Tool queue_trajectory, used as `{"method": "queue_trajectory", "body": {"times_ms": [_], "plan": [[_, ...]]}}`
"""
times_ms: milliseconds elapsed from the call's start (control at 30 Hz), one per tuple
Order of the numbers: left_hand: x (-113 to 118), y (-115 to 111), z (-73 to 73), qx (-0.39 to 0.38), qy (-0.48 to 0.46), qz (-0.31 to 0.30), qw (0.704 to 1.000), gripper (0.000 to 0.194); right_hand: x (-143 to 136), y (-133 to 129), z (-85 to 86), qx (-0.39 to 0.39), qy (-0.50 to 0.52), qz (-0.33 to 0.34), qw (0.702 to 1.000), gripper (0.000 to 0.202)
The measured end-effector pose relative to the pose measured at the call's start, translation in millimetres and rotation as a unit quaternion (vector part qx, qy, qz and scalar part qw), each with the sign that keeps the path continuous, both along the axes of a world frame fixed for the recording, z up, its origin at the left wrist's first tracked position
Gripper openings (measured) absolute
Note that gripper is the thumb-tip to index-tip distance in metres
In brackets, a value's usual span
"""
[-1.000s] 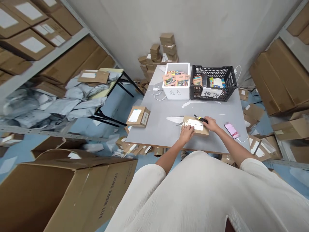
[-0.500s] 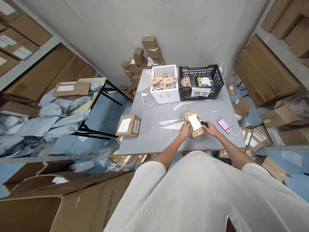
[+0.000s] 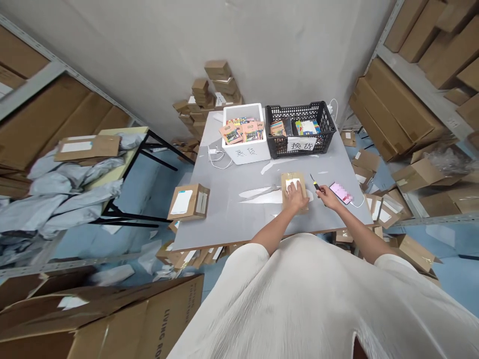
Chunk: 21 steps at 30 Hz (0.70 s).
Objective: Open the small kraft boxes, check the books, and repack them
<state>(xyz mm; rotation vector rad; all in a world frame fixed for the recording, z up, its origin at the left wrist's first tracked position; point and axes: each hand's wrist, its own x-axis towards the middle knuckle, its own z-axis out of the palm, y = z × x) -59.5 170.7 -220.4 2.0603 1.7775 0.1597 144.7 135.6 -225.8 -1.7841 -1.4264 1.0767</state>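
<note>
A small taped cardboard box (image 3: 288, 178) with a white label lies near the front of the grey table (image 3: 224, 214). My left hand (image 3: 297, 196) rests flat on top of it, fingers spread over the label and partly hiding it. To the right of the box, my right hand (image 3: 328, 197) grips a yellow and black utility knife (image 3: 315, 184), its blade pointing up and away from me. The blade is apart from the box. Just right of that hand lies a pink-screened phone (image 3: 340, 193) with a white cable.
Behind are a white foam bin (image 3: 247, 152) and a black plastic crate (image 3: 275, 148), both holding booklets. Another labelled carton (image 3: 201, 202) sits at the table's left edge. Grey mailer bags (image 3: 90, 192) cover a side table. Cartons crowd the floor and shelves.
My left hand has gone from the box's left side onto its top. The box has turned straighter. My right hand has drawn the knife off the box, to the right.
</note>
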Motion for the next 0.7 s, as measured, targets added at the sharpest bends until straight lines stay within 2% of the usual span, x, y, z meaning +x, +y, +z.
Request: {"method": "queue_trajectory", "body": {"times_ms": [100, 267, 367, 467, 567, 700], "plan": [[-3, -1, -5.5, -0.003, 0.004, -0.048, 0.999, 0.108, 5, -1, 0.8, 0.003, -0.013, -0.013, 1.000, 0.045], [-40, 3, -1.2, -0.025, 0.014, -0.172, 0.985, 0.113, 3, -2, -1.6, 0.008, -0.005, -0.033, 0.999, 0.045], [-59, 4, 4.9, -0.014, 0.004, -0.230, 0.973, 0.110, -5, -1, -2.5, 0.003, 0.025, -0.013, 1.000, 0.043], [-63, 0, 9.3, -0.005, 0.000, -0.229, 0.973, 0.100, -17, -2, -1.3, -0.013, 0.051, 0.023, 0.998, 0.042], [-55, -7, 11.4, 0.005, 0.008, -0.206, 0.978, 0.088, -27, -6, 1.9, -0.047, 0.090, 0.032, 0.994, 0.037], [-48, -16, 12.3, 0.014, 0.011, -0.216, 0.976, 0.077, -23, -12, 7.5, -0.101, 0.145, 0.046, 0.983, 0.033]]}}
